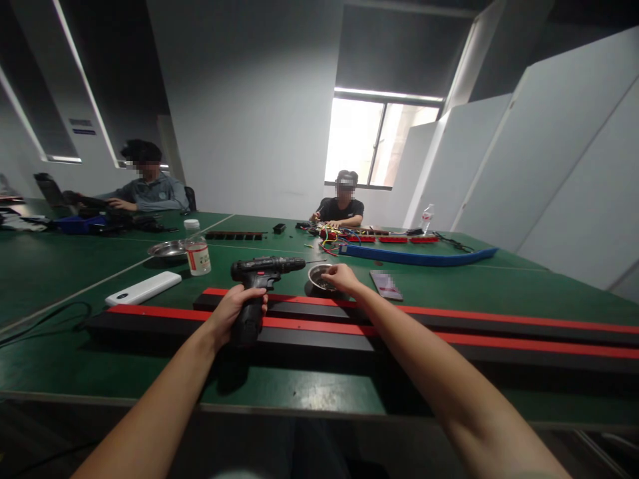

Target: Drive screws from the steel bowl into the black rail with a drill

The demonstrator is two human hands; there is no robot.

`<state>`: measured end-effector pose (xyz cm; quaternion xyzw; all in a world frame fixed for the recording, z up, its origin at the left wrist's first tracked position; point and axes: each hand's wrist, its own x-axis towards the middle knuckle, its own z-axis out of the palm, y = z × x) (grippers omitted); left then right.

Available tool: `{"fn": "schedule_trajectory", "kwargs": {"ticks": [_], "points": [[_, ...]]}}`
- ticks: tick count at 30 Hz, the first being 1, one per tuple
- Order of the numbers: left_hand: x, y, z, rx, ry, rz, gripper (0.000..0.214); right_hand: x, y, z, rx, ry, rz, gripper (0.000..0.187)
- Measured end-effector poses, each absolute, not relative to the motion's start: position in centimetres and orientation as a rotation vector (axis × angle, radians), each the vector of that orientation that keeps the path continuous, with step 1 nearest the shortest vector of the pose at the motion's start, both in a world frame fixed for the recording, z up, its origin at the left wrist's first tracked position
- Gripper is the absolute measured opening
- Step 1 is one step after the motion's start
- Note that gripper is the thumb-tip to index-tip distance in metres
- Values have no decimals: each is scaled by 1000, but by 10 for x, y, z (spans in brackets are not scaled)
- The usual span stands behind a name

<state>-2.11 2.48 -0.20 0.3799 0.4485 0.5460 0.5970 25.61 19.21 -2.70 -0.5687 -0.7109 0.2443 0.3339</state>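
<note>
My left hand (238, 307) is wrapped round the grip of a black cordless drill (259, 267), whose long thin bit points right. At a small round metal bowl (313, 274), my right hand (343, 278) reaches over the rim with fingertips pinched together. Small dark bits lie inside the bowl; what the fingertips hold, if anything, is too small to make out. Under my forearms, two long black bars with red top strips (309, 324) lie side by side across the table, the nearer one below the drill.
Left of the drill are a white-capped bottle (198, 256), a metal dish (167, 249) and a white oblong device (144, 288). A phone (385, 285) lies right of the bowl. Beyond are a blue strip (419, 255), coloured wires (329, 238) and two seated people.
</note>
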Motion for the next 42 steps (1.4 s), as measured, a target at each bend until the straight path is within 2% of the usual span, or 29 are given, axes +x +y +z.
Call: {"fn": "schedule_trajectory", "kwargs": {"ticks": [3, 6, 14, 24, 42], "points": [[-22, 25, -3, 880, 1035, 1251, 19, 260, 177, -24, -1312, -1685, 882, 17], [-24, 27, -6, 904, 1023, 1237, 20, 266, 164, -23, -1148, -1504, 1016, 28], [-29, 30, -10, 884, 996, 1244, 22, 276, 161, -28, -1002, -1375, 1112, 51], [-27, 27, -4, 904, 1042, 1194, 19, 276, 163, -27, -994, -1496, 1063, 58], [-23, 21, 1, 913, 1076, 1187, 21, 276, 164, -28, -964, -1525, 1090, 58]]}}
